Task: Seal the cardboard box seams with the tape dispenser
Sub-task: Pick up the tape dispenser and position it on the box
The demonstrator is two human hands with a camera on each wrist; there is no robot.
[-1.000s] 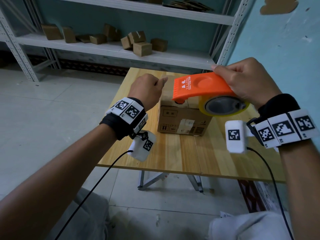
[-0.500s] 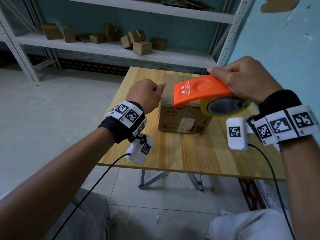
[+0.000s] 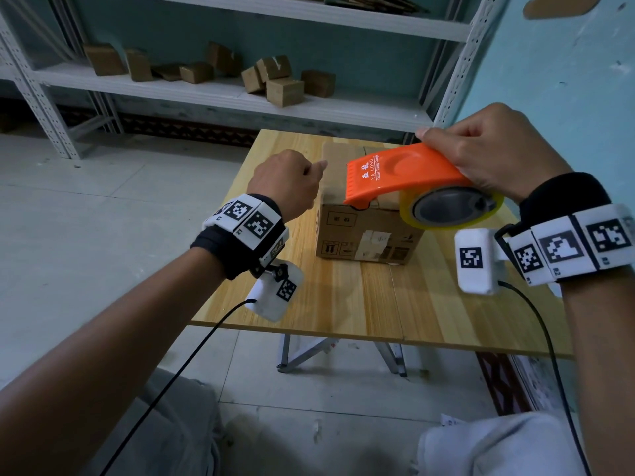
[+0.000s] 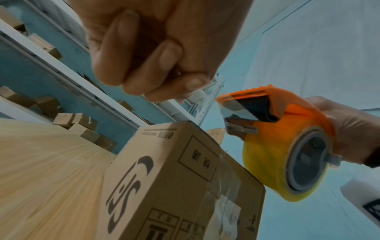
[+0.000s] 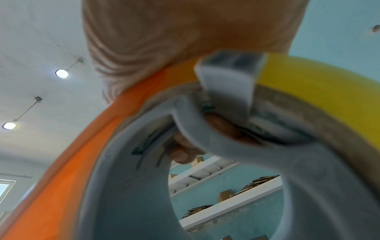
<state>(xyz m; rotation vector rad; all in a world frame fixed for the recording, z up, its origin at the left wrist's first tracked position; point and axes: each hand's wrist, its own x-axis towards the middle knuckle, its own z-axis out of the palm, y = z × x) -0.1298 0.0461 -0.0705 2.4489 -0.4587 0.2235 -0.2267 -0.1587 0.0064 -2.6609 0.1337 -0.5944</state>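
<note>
A brown cardboard box (image 3: 364, 231) stands on the wooden table (image 3: 378, 304); its printed sides (image 4: 164, 178) fill the left wrist view. My right hand (image 3: 481, 152) grips the orange tape dispenser (image 3: 402, 173) from above and holds it over the box top, cutter end pointing left. Its yellow tape roll (image 3: 446, 209) hangs off the box's right side. My left hand (image 3: 302, 176) hovers at the box's top left edge with fingers curled. In the left wrist view the fingertips (image 4: 191, 84) pinch a clear tape strip (image 4: 207, 95) that runs to the dispenser (image 4: 257, 104).
Metal shelving (image 3: 240, 97) behind the table carries several small cardboard boxes (image 3: 275, 80). A blue wall (image 3: 549, 80) runs close along the right side. The table's front edge (image 3: 343, 334) lies between the box and my knees, and bare floor (image 3: 103, 201) lies to the left.
The dispenser has come down a little toward the box top. My left hand stays at the box's left edge, still pinching the tape.
</note>
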